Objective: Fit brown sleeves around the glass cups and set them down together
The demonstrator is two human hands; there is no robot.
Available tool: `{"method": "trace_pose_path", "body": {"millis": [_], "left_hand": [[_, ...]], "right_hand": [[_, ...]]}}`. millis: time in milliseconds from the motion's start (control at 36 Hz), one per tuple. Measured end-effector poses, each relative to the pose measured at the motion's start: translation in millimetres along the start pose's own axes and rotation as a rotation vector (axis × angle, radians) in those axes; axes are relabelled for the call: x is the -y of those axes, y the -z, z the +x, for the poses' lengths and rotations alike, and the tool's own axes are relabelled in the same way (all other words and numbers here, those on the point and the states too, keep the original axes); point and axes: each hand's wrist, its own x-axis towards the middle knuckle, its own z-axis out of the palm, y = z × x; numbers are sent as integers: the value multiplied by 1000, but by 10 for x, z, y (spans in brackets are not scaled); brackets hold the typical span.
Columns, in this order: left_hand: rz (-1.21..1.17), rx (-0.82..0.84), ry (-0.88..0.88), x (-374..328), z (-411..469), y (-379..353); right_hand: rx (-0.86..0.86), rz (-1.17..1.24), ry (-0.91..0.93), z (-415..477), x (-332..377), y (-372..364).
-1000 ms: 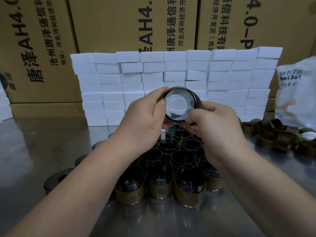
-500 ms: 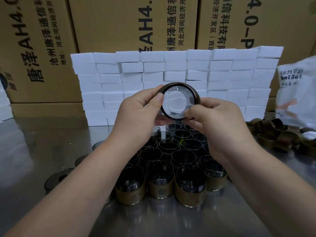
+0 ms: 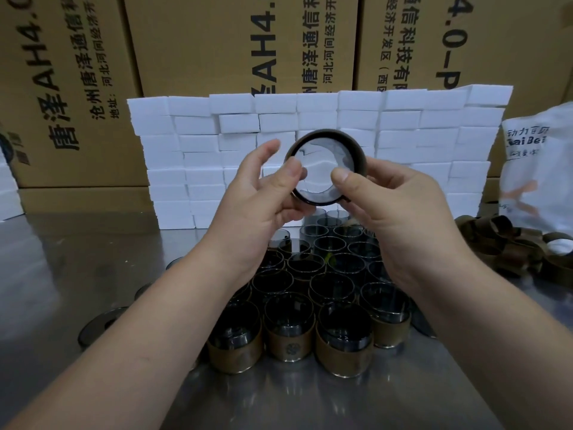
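Observation:
A glass cup (image 3: 319,178) with a brown sleeve (image 3: 347,141) around it is held up in the air, its mouth turned toward me. My left hand (image 3: 263,193) pinches its left rim with the thumb inside the cup. My right hand (image 3: 393,200) grips its right side, thumb on the rim. Below them on the steel table (image 3: 93,259) stands a cluster of several glass cups (image 3: 310,293); the front ones wear brown sleeves (image 3: 344,352), the ones at the back look bare.
A pile of loose brown sleeves (image 3: 511,246) lies at the right, beside a white plastic bag (image 3: 539,169). A wall of white foam blocks (image 3: 310,119) stands behind the cups, with cardboard boxes (image 3: 217,41) behind it. Dark round discs (image 3: 102,324) lie left of the cluster.
The cup has been lifted a little higher. My left index finger has come off the rim and now sticks up, and both thumbs have moved onto the cup's mouth.

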Motion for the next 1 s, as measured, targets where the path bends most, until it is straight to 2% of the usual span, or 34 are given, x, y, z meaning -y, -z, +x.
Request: {"method": "trace_pose_path", "body": {"millis": [194,306,444,695,833,945,1000], "left_hand": [[-246,66,142,-10,7,40],[-283,122,220,-17,-6,38],[-334,197,222,-10,-4,36],[-402,214,263,34,9,31],[-466,191,295,78,20,18],[-553,225,296,116,19,13],[-480,234,323,96,7,-11]], "right_hand": [[92,79,-201,-5,-9,-19],[185,139,-301,2,-10,-22],[161,172,-280,14,-9,-12],[156,154,-231,34,-56,-1],[213,185,-225,28,-56,-3],[208,333,-270,47,-54,35],[238,418,-272,35,-23,27]]}}
